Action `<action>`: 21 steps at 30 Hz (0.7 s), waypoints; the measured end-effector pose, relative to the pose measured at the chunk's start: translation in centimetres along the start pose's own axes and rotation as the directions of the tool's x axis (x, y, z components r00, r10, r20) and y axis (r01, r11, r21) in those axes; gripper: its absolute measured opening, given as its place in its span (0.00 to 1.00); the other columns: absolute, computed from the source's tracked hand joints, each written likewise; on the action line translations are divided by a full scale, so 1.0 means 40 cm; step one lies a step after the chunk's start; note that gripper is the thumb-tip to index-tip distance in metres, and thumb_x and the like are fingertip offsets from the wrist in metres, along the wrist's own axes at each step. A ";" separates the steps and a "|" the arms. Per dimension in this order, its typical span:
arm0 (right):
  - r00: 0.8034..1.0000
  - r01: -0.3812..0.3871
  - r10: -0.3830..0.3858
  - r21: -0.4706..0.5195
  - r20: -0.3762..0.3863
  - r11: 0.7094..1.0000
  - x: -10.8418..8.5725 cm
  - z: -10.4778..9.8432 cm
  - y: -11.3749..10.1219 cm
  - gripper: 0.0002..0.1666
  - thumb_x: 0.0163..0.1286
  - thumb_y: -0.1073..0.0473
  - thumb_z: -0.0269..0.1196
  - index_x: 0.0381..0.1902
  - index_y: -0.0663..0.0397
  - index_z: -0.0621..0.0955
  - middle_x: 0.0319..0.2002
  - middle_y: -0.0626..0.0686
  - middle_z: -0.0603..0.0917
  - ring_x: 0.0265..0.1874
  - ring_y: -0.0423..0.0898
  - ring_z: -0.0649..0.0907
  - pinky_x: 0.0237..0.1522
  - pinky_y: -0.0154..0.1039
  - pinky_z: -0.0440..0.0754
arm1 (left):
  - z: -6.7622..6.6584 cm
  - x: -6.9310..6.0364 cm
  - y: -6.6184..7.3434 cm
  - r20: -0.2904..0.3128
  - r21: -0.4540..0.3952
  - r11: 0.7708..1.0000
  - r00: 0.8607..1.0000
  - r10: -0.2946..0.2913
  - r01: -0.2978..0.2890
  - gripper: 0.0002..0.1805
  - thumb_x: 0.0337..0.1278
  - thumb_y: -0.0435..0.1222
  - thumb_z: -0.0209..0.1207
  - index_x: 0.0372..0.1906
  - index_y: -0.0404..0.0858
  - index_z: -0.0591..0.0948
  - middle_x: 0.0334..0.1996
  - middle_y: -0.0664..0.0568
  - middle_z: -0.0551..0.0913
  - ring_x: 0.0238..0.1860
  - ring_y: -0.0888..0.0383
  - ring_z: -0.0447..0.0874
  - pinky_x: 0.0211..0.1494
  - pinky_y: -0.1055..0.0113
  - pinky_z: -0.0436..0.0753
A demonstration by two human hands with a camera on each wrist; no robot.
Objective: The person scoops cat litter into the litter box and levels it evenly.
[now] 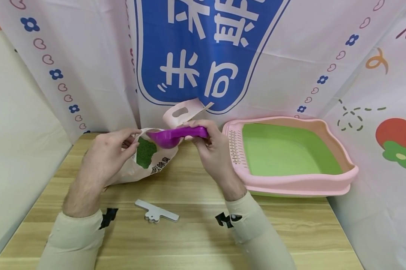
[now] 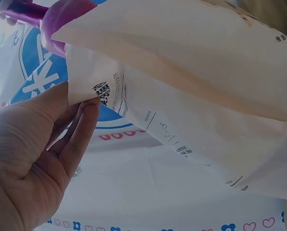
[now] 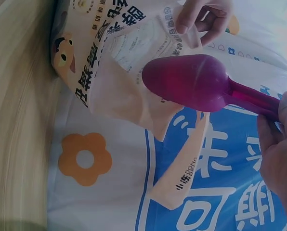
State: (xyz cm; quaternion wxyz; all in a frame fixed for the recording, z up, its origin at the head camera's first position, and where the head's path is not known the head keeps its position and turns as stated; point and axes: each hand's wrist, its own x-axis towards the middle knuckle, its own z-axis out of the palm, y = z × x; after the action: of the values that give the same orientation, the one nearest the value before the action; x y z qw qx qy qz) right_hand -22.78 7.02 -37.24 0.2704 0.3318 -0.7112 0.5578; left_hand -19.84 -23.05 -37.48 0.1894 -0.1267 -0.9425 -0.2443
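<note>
A purple scoop is gripped by its handle in my right hand, its bowl over the mouth of an open paper-like bag. Green granules show inside the bag in the head view. At the bag's left rim, my left hand pinches the edge between thumb and fingers, as the left wrist view also shows. A torn bag top with a handle hole stands up behind the scoop. From the right wrist, the underside of the scoop's bowl appears in front of the bag's opening.
On the right of the wooden table stands a pink-rimmed litter tray with a green base and a perforated left side. A grey-white bag clip lies near the front. Printed cloth hangs behind the table.
</note>
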 end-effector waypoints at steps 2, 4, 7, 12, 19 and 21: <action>0.999 -0.004 0.005 -0.030 0.040 1.000 0.005 0.012 0.003 0.14 0.81 0.71 0.73 0.59 0.63 0.84 0.59 0.63 0.96 0.61 0.60 0.96 0.66 0.40 0.96 | -0.001 0.000 0.000 -0.005 -0.001 1.000 1.000 -0.003 0.003 0.17 0.83 0.31 0.69 0.68 0.39 0.90 0.49 0.36 0.98 0.48 0.37 0.99 0.49 0.35 0.97; 0.996 -0.008 0.014 -0.063 0.083 0.998 0.010 0.025 0.007 0.13 0.82 0.69 0.72 0.60 0.61 0.85 0.59 0.61 0.97 0.62 0.58 0.96 0.68 0.40 0.95 | -0.002 -0.001 0.001 -0.010 -0.001 1.000 1.000 -0.006 0.006 0.16 0.83 0.32 0.69 0.68 0.39 0.90 0.49 0.36 0.98 0.48 0.37 0.99 0.49 0.35 0.97; 0.990 -0.016 0.031 -0.111 0.137 0.994 0.018 0.044 0.014 0.12 0.84 0.66 0.72 0.61 0.59 0.86 0.60 0.60 0.96 0.62 0.56 0.96 0.70 0.40 0.95 | -0.002 -0.001 0.000 -0.015 -0.003 1.000 1.000 -0.003 0.003 0.16 0.83 0.32 0.69 0.67 0.39 0.91 0.49 0.36 0.98 0.47 0.37 0.99 0.49 0.34 0.97; 0.983 -0.057 0.095 -0.231 0.157 0.971 0.029 0.056 0.034 0.14 0.83 0.60 0.73 0.61 0.58 0.87 0.58 0.59 0.96 0.60 0.54 0.96 0.67 0.42 0.96 | -0.003 -0.001 -0.002 -0.028 -0.015 1.000 0.999 0.016 -0.017 0.16 0.83 0.30 0.69 0.67 0.38 0.91 0.47 0.37 0.98 0.47 0.38 1.00 0.50 0.35 0.97; 0.975 -0.168 0.198 -0.237 0.105 0.957 0.049 0.027 0.054 0.17 0.86 0.60 0.69 0.65 0.61 0.80 0.57 0.58 0.96 0.64 0.54 0.96 0.71 0.41 0.94 | -0.008 0.001 -0.006 -0.033 -0.014 1.000 0.999 0.008 -0.009 0.16 0.83 0.29 0.66 0.67 0.37 0.91 0.47 0.38 0.97 0.48 0.38 0.99 0.53 0.34 0.96; 0.969 -0.200 0.226 -0.225 0.096 0.954 0.054 0.015 0.056 0.19 0.86 0.60 0.68 0.67 0.63 0.78 0.57 0.59 0.95 0.64 0.56 0.96 0.71 0.41 0.94 | -0.010 0.000 -0.008 -0.035 -0.011 1.000 0.999 0.006 -0.006 0.16 0.83 0.29 0.66 0.67 0.37 0.91 0.48 0.37 0.97 0.48 0.37 0.99 0.53 0.34 0.96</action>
State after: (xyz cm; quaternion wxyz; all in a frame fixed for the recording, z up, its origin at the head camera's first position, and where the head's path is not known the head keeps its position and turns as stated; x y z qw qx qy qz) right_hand -25.89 6.41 -37.12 0.1992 0.2551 -0.8137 0.4829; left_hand -19.83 -23.52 -37.28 0.2060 -0.1263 -0.9373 -0.2509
